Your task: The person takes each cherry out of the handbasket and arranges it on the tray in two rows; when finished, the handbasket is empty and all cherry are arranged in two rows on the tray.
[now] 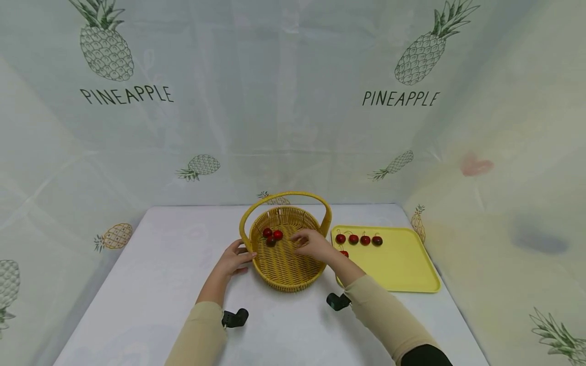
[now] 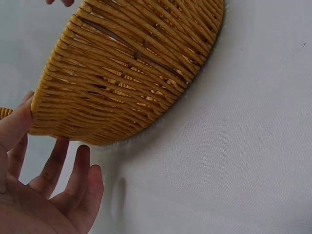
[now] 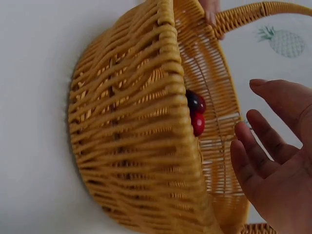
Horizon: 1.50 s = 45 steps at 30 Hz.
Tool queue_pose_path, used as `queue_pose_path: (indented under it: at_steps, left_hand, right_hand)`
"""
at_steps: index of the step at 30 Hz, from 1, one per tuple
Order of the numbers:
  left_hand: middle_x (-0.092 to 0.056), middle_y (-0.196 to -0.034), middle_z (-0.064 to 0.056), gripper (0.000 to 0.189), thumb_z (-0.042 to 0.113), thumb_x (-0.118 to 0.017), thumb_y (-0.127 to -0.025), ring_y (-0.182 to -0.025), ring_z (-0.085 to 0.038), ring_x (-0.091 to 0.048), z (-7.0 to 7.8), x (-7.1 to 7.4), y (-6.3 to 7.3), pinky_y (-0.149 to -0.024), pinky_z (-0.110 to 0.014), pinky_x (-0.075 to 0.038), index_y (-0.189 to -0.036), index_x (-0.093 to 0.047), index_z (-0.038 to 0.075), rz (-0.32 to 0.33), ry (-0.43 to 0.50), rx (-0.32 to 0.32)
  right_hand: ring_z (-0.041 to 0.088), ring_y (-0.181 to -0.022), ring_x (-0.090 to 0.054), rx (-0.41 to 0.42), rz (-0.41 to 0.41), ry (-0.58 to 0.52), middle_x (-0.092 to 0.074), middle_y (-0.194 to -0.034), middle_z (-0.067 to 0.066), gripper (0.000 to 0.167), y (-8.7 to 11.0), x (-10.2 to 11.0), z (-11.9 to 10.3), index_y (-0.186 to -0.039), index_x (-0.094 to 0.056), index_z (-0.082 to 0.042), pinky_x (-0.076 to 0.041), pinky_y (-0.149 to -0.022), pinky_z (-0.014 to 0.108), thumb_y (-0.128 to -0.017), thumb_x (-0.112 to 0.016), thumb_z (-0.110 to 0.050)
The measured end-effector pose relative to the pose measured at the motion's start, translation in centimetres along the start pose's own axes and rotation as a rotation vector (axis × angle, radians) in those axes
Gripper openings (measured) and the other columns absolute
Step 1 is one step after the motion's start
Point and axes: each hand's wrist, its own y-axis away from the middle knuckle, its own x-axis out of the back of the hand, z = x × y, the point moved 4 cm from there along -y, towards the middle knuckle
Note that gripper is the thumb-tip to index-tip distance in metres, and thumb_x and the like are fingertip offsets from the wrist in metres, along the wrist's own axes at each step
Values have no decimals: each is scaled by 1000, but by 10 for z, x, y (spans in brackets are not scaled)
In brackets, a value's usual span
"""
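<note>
A yellow woven basket (image 1: 286, 269) with a tall arched handle stands upright on the table, three dark red cherries (image 1: 271, 242) together in its left half. My left hand (image 1: 233, 258) holds the basket's left rim, with the thumb over the edge and fingertips at the outer wall in the left wrist view. Above the basket's right half is my right hand (image 1: 315, 245). In the right wrist view its fingers (image 3: 258, 146) are loosely bent and apart, with nothing seen between them. Several more cherries (image 1: 364, 240) lie on a yellow tray (image 1: 407, 269) to the right.
The tray sits beside the basket near the table's right edge. A white cloth covers the table (image 1: 151, 284). Behind it hangs a pale curtain (image 1: 274, 101) printed with pineapples. Black wrist-worn devices (image 1: 235, 318) show at both sleeves.
</note>
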Motion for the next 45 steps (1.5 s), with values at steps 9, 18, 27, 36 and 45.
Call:
queue_pose_path:
  at_steps: [9,18,27,36,45]
  left_hand:
    - [-46,-138,-28,62,11,-70,-91,-93,-19,-65,1,0,0,-93,-59,-43,-144,-40,4,2,-8,-2]
    - [-52,-134,-22,56,12,-70,-91,-97,-24,-64,-16,4,-14,-85,-53,-50,-142,-45,11,54,-39,-6]
    - [-52,-133,-21,60,14,-72,-90,-100,-26,-64,-14,4,-13,-88,-54,-49,-143,-44,9,60,-28,3]
    - [-53,-132,-21,57,11,-70,-91,-97,-24,-63,-13,2,-13,-89,-55,-48,-142,-45,9,58,-20,0]
    - [-49,-136,-25,60,11,-70,-90,-98,-26,-62,-16,4,-17,-92,-61,-44,-143,-43,6,25,5,7]
  right_hand:
    - [20,-88,-60,-19,-62,39,-63,-119,17,34,-16,-14,-6,-119,-67,-1,-52,-72,31,-86,-74,-4]
    - [16,-87,-61,-78,-98,92,-64,-120,12,33,-35,-22,-11,-119,-68,-5,-52,-75,32,-86,-74,-5]
    - [23,-101,-61,-60,-145,150,-65,-117,14,36,-57,-30,-8,-118,-68,-4,-50,-82,34,-83,-76,-3]
    - [26,-114,-56,-114,-197,176,-62,-123,11,41,-68,-35,-7,-124,-64,-4,-48,-92,38,-85,-75,-5]
    - [26,-110,-59,-89,-271,156,-64,-121,11,43,-81,-44,-3,-127,-62,-2,-49,-88,35,-86,-74,-3]
